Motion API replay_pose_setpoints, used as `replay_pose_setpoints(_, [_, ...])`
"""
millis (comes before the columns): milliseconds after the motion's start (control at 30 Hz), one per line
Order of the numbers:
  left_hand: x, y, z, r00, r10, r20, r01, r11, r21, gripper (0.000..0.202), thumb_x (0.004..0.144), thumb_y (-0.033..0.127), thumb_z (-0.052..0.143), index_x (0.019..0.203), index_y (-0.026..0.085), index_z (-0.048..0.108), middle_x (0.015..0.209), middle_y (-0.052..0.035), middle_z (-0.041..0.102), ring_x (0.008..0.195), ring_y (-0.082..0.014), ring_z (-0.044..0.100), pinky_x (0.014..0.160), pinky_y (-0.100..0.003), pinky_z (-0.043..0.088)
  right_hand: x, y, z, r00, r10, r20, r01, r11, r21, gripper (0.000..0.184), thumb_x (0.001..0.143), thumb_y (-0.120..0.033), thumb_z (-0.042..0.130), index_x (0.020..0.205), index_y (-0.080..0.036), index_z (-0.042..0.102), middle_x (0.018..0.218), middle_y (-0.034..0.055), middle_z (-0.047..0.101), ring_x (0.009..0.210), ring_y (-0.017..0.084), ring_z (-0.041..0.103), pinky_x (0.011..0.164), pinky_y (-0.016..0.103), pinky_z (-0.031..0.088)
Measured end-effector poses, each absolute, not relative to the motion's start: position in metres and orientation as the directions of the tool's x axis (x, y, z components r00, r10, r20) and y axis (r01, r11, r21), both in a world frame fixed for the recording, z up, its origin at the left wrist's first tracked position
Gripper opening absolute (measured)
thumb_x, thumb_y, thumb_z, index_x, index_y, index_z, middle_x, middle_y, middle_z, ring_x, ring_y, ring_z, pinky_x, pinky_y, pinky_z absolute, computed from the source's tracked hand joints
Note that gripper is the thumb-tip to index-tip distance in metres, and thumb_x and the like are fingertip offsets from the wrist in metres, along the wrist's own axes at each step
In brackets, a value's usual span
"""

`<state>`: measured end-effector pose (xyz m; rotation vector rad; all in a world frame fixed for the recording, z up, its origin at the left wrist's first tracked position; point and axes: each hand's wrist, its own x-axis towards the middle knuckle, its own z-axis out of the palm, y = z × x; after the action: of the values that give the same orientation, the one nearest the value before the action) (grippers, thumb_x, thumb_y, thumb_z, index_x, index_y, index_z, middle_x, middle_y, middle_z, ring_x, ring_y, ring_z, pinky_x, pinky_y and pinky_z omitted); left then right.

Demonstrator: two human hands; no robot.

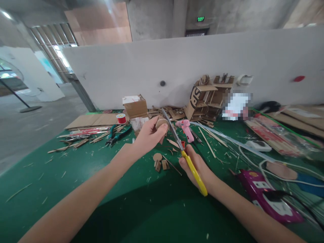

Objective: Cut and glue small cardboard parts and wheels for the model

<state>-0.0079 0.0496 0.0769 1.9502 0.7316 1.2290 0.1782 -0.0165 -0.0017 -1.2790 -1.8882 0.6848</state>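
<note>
Pinched in my left hand [148, 136] is a small round piece of cardboard [162, 124], held up over the middle of the table. My right hand [196, 165] is closed around the yellow handle of a pair of scissors [193, 172]. The long blades point up and away, right beside the cardboard disc; whether they touch it I cannot tell. Below my hands a cut cardboard circle [157, 157] and small folded cardboard bits [165, 164] lie on the green table [141, 202], near a thin stick [173, 165].
A pink glue gun [187, 130] lies beyond my right hand. Behind it stands a cardboard shelf model [202, 101]. Pliers [117, 135], a red thread spool [121, 118] and a cardboard box [136, 107] are at the left. A purple power strip [268, 195] with cables occupies the right.
</note>
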Motion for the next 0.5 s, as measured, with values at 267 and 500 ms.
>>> replay_pose_setpoints(267, [-0.0058,0.0522,0.077,0.269,0.842,0.467,-0.081,-0.463,0.883,0.021,0.082,0.025,0.062,0.077,0.02,0.042,0.055,0.0086,0.052,0.041,-0.0063,0.054,0.041,-0.017,0.043,0.1802,-0.0169,0.0021,-0.239,0.917,0.319,0.399,0.392,-0.829,0.028,0.092,-0.051,0.045,0.089,-0.024,0.035,0.07,-0.0041,0.045,0.056,0.014,0.047,0.052,0.028,0.039])
replay_pose_setpoints(500, [-0.0056,0.0531,0.0764,0.259,0.843,0.471,-0.103,-0.461,0.882,0.018,0.082,0.026,0.063,0.076,0.019,0.047,0.059,0.0074,0.049,0.041,-0.0041,0.051,0.041,-0.016,0.042,0.1826,-0.0177,0.0033,-0.248,0.927,0.282,0.391,0.362,-0.846,0.032,0.092,-0.055,0.044,0.094,-0.024,0.037,0.079,-0.0006,0.049,0.062,0.015,0.051,0.057,0.03,0.045])
